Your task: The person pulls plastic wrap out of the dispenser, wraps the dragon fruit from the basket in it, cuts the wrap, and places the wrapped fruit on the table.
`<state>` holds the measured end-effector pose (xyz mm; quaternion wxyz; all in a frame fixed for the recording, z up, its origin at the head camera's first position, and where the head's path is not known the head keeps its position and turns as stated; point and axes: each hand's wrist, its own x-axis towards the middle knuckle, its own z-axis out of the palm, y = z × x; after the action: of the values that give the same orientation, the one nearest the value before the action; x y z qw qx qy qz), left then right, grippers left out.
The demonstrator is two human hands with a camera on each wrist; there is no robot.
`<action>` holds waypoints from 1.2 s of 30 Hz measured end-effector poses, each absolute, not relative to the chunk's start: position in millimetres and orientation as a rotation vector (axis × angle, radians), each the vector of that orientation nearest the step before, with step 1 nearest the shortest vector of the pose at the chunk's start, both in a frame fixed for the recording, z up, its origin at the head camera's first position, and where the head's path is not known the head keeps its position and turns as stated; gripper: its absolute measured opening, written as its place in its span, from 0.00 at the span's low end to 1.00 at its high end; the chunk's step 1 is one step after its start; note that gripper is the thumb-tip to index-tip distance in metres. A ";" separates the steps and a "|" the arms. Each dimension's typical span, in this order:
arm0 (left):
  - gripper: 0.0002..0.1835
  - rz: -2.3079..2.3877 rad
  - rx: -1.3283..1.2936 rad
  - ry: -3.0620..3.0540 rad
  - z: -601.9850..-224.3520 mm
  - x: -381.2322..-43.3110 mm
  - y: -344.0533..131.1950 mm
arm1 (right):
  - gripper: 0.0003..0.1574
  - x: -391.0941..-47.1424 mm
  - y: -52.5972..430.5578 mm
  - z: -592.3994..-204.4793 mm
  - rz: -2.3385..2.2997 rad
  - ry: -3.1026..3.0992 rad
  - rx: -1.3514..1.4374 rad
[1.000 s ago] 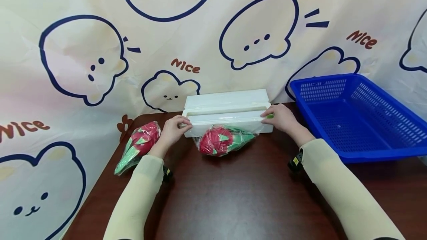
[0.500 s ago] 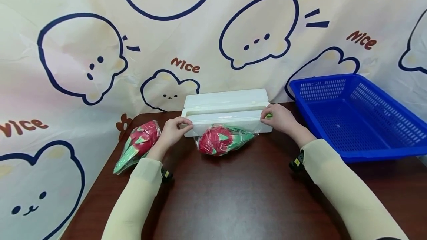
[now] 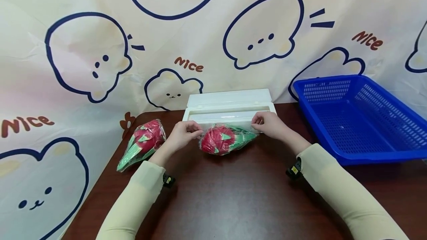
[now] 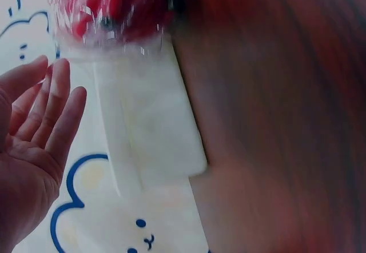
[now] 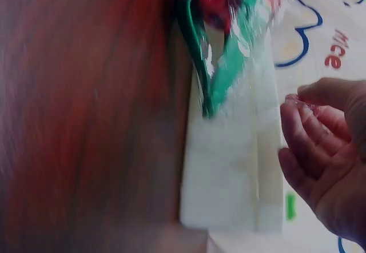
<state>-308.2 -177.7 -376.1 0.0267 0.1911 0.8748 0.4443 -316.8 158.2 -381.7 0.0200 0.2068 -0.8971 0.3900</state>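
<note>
A white cling film dispenser (image 3: 230, 97) stands at the back of the table with its lid raised. In front of it lies a red-and-green dragon fruit (image 3: 217, 142) under clear film. My left hand (image 3: 181, 135) is at the fruit's left end, thumb and fingers drawn together at the film's edge. Beyond the leafy end, my right hand (image 3: 271, 124) pinches clear cling film (image 5: 303, 103), which shows between thumb and fingertips in the right wrist view. A green slider (image 5: 290, 206) sits on the dispenser near that hand.
A second film-wrapped dragon fruit (image 3: 144, 142) lies left of my left wrist. To the right stands a blue plastic basket (image 3: 377, 155). A printed cloth (image 3: 207, 40) hangs right behind the brown table (image 3: 233, 203).
Both hands have come off the dispenser's front corners, moving inward and slightly toward me, closer to the ends of the middle fruit. The fruit has stayed in place.
</note>
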 end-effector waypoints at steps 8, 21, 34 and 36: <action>0.04 1.422 0.539 2.695 -386.8 -304.7 -165.1 | 0.04 -312.0 141.4 -393.7 1.486 -2.770 0.641; 0.09 1.558 0.605 2.638 -389.9 -295.7 -161.4 | 0.06 -308.6 132.4 -398.9 1.416 -2.839 0.697; 0.15 1.568 0.538 2.673 -392.2 -297.0 -187.8 | 0.13 -306.0 159.4 -395.1 1.146 -2.862 0.698; 0.20 1.534 0.537 2.621 -392.9 -297.1 -191.7 | 0.16 -306.0 166.3 -396.5 1.109 -2.897 0.695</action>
<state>-297.1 -191.7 -392.9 0.0287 0.1741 0.8496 0.4971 -306.0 166.3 -396.5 -0.0187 0.2187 -0.9112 0.3487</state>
